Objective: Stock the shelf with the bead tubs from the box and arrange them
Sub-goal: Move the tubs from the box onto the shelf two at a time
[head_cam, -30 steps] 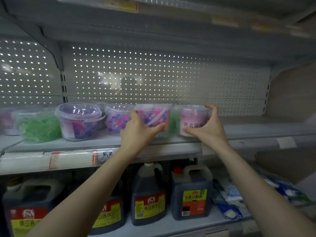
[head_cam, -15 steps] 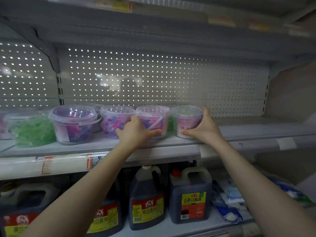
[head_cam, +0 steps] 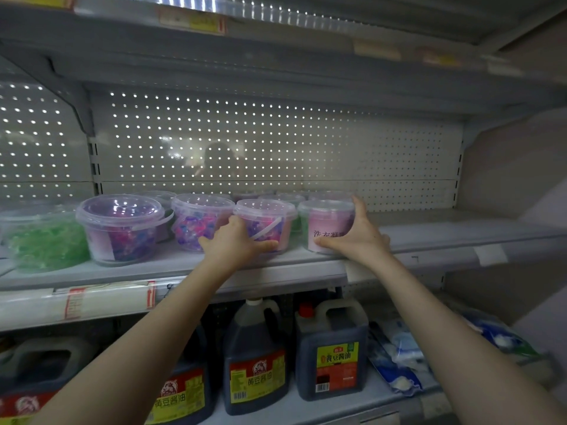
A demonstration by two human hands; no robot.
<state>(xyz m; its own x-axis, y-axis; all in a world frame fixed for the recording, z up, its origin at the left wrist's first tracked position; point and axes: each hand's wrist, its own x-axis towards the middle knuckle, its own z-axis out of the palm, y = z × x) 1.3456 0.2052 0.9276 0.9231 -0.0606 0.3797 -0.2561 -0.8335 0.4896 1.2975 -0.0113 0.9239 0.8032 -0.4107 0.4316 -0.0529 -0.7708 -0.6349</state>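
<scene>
– Perforated white back panel (head_cam: 276, 142), grey metal shelf board (head_cam: 445, 228). Where are the tubs?

– Both stand on that board, near its front edge. My left hand (head_cam: 236, 243) wraps the clear lidded tub of purple-pink beads with a white handle (head_cam: 267, 219), thumb low across its front. My right hand (head_cam: 356, 237) cups the clear lidded pink tub with a printed label (head_cam: 325, 222), fingers up its far side, thumb under the label. Touching each other or just apart, can't tell.

– Step?

– Squaring them into the row, I'd guess.

– Risks?

– Pushing deeper on the board could knock the half-hidden tubs behind. Sliding along it could shove the clear tub of mixed blue-pink beads (head_cam: 199, 222) next door. Dragging past the board's edge drops one onto the dark soy sauce jugs (head_cam: 333, 348) below. Any twist hides the label.
</scene>
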